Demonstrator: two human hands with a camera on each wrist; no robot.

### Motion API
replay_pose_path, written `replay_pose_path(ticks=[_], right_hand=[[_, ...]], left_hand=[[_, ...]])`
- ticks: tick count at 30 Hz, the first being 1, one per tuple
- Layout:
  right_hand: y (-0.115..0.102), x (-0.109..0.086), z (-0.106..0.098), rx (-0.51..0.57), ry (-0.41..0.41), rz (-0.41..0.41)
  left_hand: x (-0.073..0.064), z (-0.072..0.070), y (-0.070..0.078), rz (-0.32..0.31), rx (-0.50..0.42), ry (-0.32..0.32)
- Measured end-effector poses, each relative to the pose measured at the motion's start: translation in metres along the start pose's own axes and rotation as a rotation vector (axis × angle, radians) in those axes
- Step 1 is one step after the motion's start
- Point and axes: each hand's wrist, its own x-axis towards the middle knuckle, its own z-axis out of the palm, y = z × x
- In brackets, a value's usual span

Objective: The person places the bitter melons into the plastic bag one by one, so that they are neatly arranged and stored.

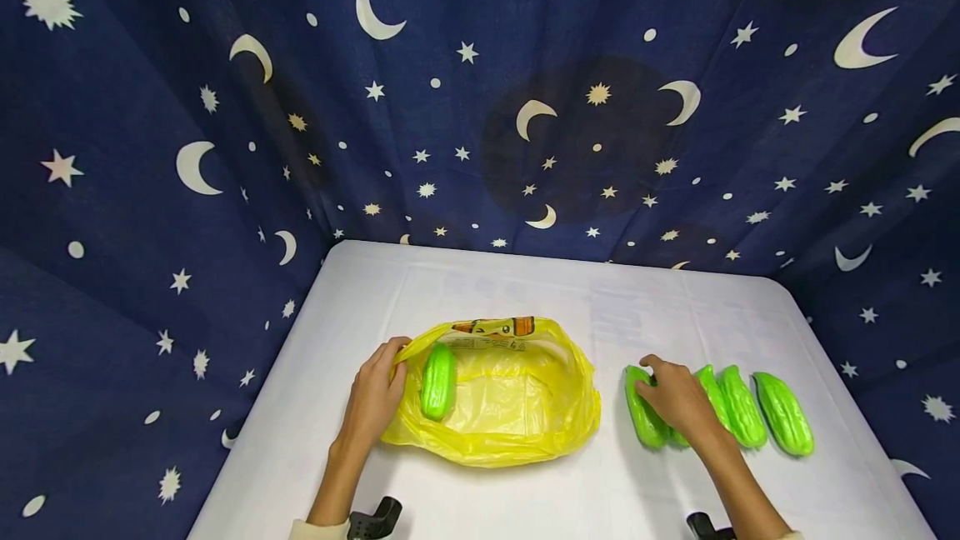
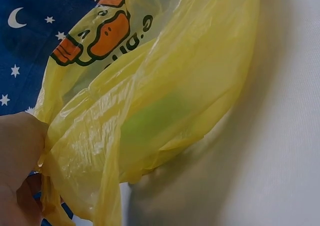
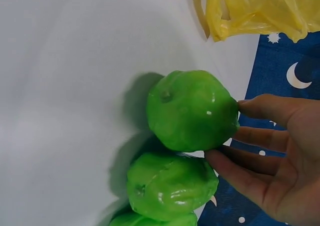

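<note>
A yellow plastic bag point(image 1: 517, 444) stands with its mouth wide on the white table, and one green toy cucumber point(image 1: 438, 382) lies inside at its left. My left hand point(image 1: 377, 386) grips the bag's left rim; in the left wrist view the thumb and fingers pinch the thin plastic point(image 2: 80, 151). On the right, my right hand point(image 1: 678, 394) is at the leftmost cucumber point(image 1: 643, 411) of a row. The right wrist view shows thumb and fingertips on opposite sides of that cucumber point(image 3: 192, 111). Another cucumber point(image 3: 170, 186) lies close beside it, partly under the hand in the head view.
More green cucumbers point(image 1: 783, 415) lie side by side to the right of my right hand. The white table point(image 1: 465, 273) ends at a dark blue curtain point(image 1: 465, 165) with moons and stars, behind and on both sides.
</note>
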Motion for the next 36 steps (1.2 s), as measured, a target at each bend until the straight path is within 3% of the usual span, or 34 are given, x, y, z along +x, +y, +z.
replay_pose_path(ticks=[7,17,24,36], right_hand=[[-0.005,0.001,0.000,-0.027,-0.038,0.005],[-0.008,0.001,0.009,0.029,-0.113,-0.032],[-0.010,0.004,0.000,0.057,-0.126,-0.043],[-0.009,0.009,-0.022,0.373,-0.206,0.025]], left_hand=[[0.000,0.000,0.001,-0.008,-0.005,-0.010],[0.000,-0.001,0.003,0.004,0.000,0.003],[0.002,-0.002,0.003,-0.004,0.005,-0.005],[0.002,0.000,0.001,0.007,0.010,-0.003]])
